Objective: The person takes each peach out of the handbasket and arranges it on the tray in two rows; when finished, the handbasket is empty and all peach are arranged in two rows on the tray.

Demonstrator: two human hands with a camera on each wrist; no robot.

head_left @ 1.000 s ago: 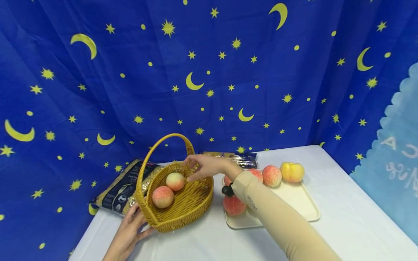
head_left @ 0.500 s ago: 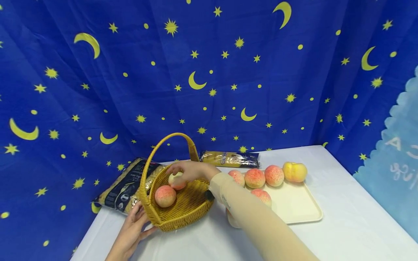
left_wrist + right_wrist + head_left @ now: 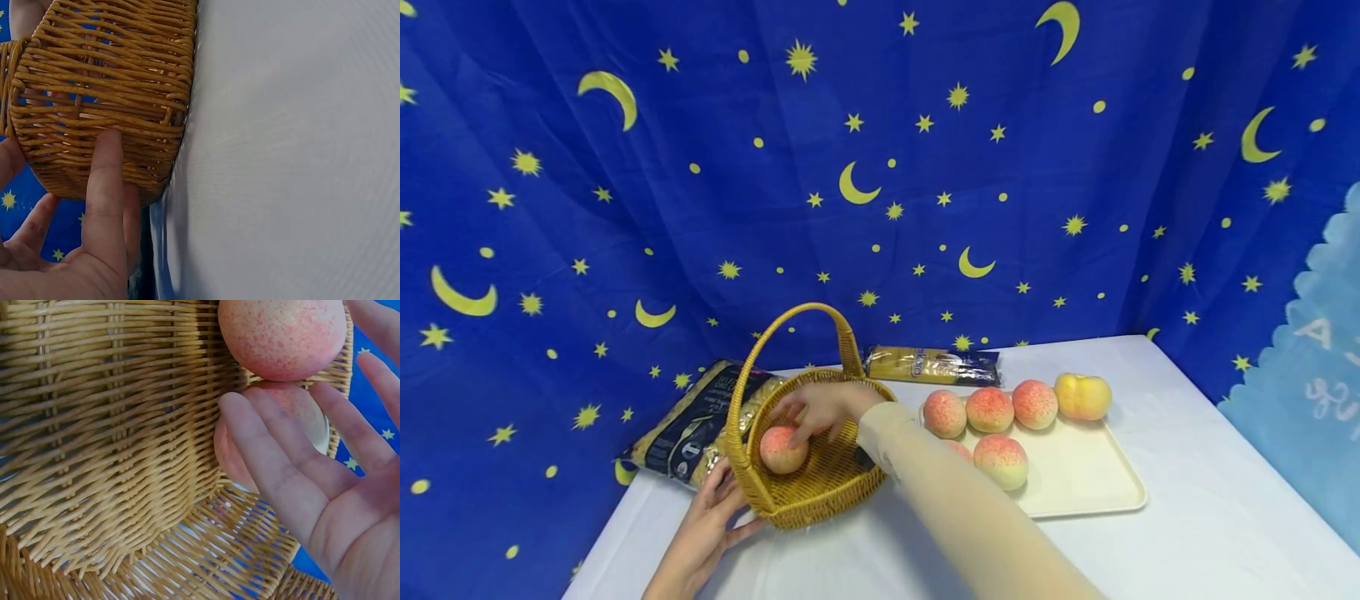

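Note:
A tan wicker basket (image 3: 827, 507) with a tall arched handle stands at the left of the table. One pink peach (image 3: 784, 450) sits inside it, also at the top of the right wrist view. A second, paler peach (image 3: 237, 453) lies beside it, mostly covered by my right hand (image 3: 820, 408) in the head view. The right hand reaches into the basket with long, extended fingers (image 3: 269, 462) across that second peach. My left hand (image 3: 707, 521) supports the basket's near left side from outside, a straight finger (image 3: 105, 187) against the weave.
A cream tray (image 3: 1093, 492) at the right bears several pink peaches (image 3: 1000, 461) and a yellow peach (image 3: 1082, 396) at its back edge. Behind the basket are a dark bag of pasta (image 3: 700, 429) and a pack of spaghetti (image 3: 932, 367). A starry blue curtain (image 3: 880, 167) closes the back.
My right hand has moved left and down into the basket, over the paler peach. My left hand keeps its place at the basket. The view has shifted slightly.

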